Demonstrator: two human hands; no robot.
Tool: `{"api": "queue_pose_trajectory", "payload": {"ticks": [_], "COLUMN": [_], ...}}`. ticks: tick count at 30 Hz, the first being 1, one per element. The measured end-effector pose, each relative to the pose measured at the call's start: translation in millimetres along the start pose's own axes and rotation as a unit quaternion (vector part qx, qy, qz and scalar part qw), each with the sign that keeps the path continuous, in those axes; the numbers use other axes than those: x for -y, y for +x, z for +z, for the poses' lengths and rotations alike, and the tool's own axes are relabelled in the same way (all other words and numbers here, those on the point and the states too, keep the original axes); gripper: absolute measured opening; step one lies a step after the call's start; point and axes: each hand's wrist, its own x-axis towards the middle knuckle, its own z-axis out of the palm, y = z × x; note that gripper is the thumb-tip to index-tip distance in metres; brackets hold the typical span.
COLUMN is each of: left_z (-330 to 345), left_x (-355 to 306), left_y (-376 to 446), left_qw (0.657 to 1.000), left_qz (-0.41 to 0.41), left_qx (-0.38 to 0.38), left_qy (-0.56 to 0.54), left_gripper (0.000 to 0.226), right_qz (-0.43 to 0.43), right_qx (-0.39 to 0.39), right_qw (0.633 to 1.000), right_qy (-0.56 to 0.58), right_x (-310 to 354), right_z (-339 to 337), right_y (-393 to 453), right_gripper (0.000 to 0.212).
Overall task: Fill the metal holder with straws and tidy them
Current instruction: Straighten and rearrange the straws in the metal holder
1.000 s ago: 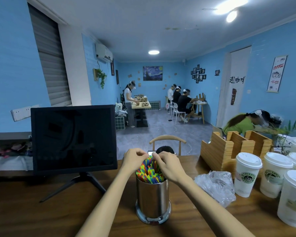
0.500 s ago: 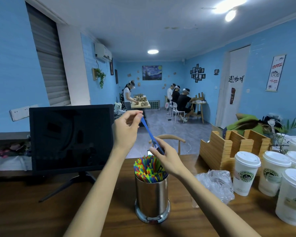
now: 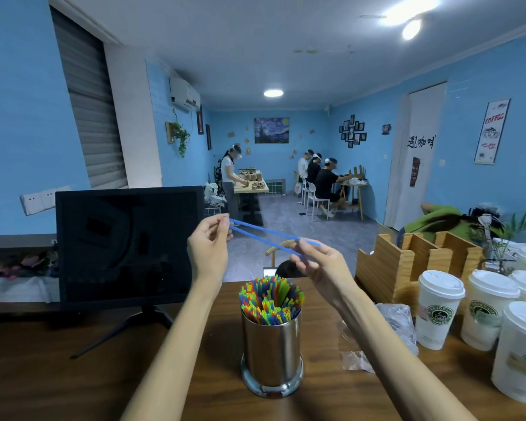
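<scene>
A shiny metal holder (image 3: 272, 354) stands upright on the wooden counter (image 3: 58, 384), packed with several colourful straws (image 3: 271, 299) whose tips stick out above its rim. Above it, two blue straws (image 3: 264, 237) lie nearly level in the air, slanting down to the right. My left hand (image 3: 208, 247) pinches their left ends. My right hand (image 3: 319, 262) pinches them near their right ends, up and to the right of the holder's mouth.
A black monitor (image 3: 128, 244) on a stand sits at the left. A crumpled clear plastic bag (image 3: 392, 326) lies right of the holder. Several lidded white paper cups (image 3: 438, 308) and a wooden organiser (image 3: 407, 262) fill the right side. People sit and stand at tables in the background.
Both hands left the bundle in the holder, drew blue straws up out of it and turned them from steeply tilted to nearly level. The right hand rose well above the holder.
</scene>
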Motion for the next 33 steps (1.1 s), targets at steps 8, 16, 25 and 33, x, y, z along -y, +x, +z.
{"api": "queue_pose_trajectory", "payload": {"ticks": [8,16,25,33], "left_z": [-0.6,7.4,8.3,5.1], "left_x": [21.6,34.2,37.2,28.3], "left_y": [-20.1,-44.3,-51.5,-44.8], "left_qw": [0.997,0.992,0.968,0.924], "left_qz": [-0.081,-0.123,-0.250,-0.362], "left_qx": [0.007,0.011,-0.015,0.028], "left_qy": [-0.020,-0.024,-0.036,-0.119], "left_gripper": [0.011,0.015,0.021,0.019], "right_qz": [0.008,0.000,-0.164,-0.230], "right_qx": [-0.071,-0.082,-0.071,-0.055], "right_qw": [0.989,0.992,0.974,0.933], "right_qy": [0.129,0.092,-0.137,-0.271], "right_x": [14.1,-2.4,-1.0,-7.5], "right_z": [8.4,19.9,29.7,28.0], "right_y": [5.2,9.0,6.1,10.3], "right_gripper": [0.023,0.017,0.014,0.004]}}
